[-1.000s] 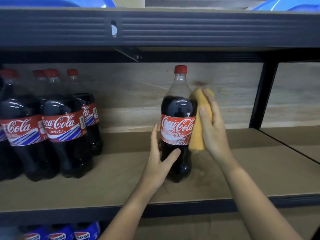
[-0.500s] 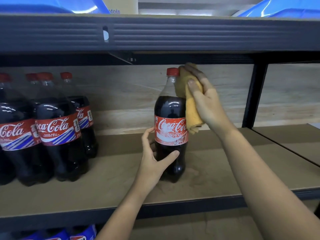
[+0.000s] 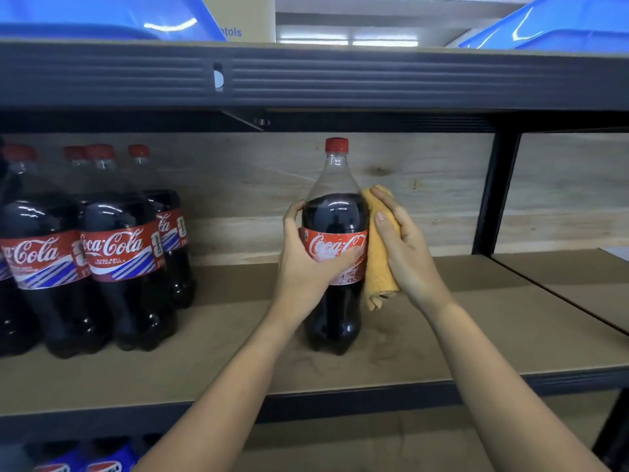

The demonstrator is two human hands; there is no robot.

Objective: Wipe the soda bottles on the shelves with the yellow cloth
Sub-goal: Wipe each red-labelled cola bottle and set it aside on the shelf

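A large cola bottle (image 3: 335, 212) with a red cap and red label stands upright on the middle of the wooden shelf (image 3: 476, 338). My left hand (image 3: 306, 264) grips it around the label, thumb across the front. My right hand (image 3: 405, 250) holds the folded yellow cloth (image 3: 377, 264) and presses it against the bottle's right side, from the shoulder down past the label. Part of the cloth hangs below my palm.
Several more cola bottles (image 3: 115, 253) stand grouped at the shelf's left end. Blue-labelled bottles (image 3: 102, 463) show on the shelf below. A dark metal beam (image 3: 340, 76) runs overhead, with blue bins (image 3: 558, 25) above it. A black upright post (image 3: 495, 195) stands at the right.
My right hand brought the cloth down from the bottle's cap and neck to its right side. My left hand shifted up from the bottle's lower part to grip the label.
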